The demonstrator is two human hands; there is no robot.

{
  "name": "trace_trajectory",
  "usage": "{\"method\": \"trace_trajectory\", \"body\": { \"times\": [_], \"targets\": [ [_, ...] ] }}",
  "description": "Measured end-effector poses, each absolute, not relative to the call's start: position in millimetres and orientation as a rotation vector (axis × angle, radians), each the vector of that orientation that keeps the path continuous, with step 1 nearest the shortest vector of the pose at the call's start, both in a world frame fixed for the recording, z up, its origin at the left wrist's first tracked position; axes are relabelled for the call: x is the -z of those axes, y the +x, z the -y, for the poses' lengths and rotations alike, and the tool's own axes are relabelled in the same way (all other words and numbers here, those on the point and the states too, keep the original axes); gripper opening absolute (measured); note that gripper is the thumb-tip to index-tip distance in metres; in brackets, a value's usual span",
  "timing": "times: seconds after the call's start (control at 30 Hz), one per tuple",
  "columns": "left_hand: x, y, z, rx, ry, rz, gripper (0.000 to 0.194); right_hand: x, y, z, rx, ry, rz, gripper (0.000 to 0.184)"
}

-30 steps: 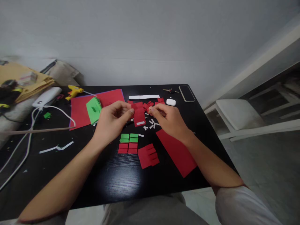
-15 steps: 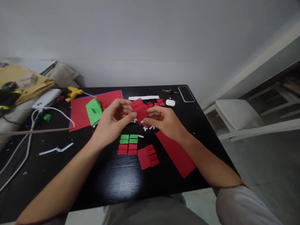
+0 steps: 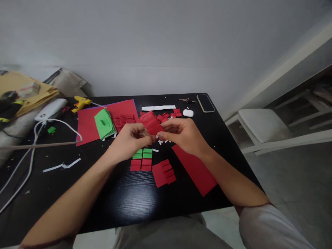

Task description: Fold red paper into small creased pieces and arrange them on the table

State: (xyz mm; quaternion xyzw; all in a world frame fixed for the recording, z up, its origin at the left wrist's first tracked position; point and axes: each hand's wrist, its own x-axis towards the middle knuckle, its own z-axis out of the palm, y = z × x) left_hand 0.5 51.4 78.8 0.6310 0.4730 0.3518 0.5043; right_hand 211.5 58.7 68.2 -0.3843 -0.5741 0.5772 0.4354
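Between my two hands is a red paper piece (image 3: 151, 123), tilted above the table, with folded-looking layers. My left hand (image 3: 133, 140) is closed on its lower left edge, thumb in front. Thumb and fingers of my right hand (image 3: 183, 135) pinch its lower right corner, where a small white bit shows at the fingertips. Just below lie small green folded papers (image 3: 147, 153) and small red folded papers (image 3: 141, 165) in rows. A red sheet with folded strips (image 3: 164, 173) lies nearer me. Under my right forearm is a plain red sheet (image 3: 194, 171).
Green papers (image 3: 103, 123) are stacked on a large red sheet (image 3: 86, 126) at left, near a yellow glue gun (image 3: 81, 103). White cables (image 3: 32, 152) cross the left side. Keys (image 3: 188, 100), a white case (image 3: 188, 113) and a phone (image 3: 205, 103) lie at back right.
My left hand has shifted slightly down and right, its thumb now near the right fingertips at the paper's lower edge. The red paper has tilted, and red pieces behind my left hand are uncovered.
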Motion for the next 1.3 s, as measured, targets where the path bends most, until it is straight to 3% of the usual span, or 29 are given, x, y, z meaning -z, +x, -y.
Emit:
{"method": "trace_trajectory", "body": {
  "times": [0.33, 0.63, 0.9, 1.3],
  "targets": [
    [-81.3, -3.8, -52.1, -0.790, 1.555, -1.156, 0.018, -72.2, 212.1, -57.4, -1.422, -0.963, 1.410, 0.041],
    [-83.8, 1.9, -52.5, -0.889, 1.449, -1.078, 0.032, -76.5, 216.8, -57.0, -1.410, -0.929, 1.515, 0.028],
    [-82.8, 1.9, -49.4, -0.851, 1.479, -1.085, 0.014, -77.3, 218.0, -58.0, -1.361, -0.951, 1.510, 0.029],
    [-86.9, 7.7, -44.2, -0.929, 1.477, -1.168, 0.004, -73.0, 209.8, -52.2, -1.278, -0.928, 1.449, 0.025]
  ]
}}
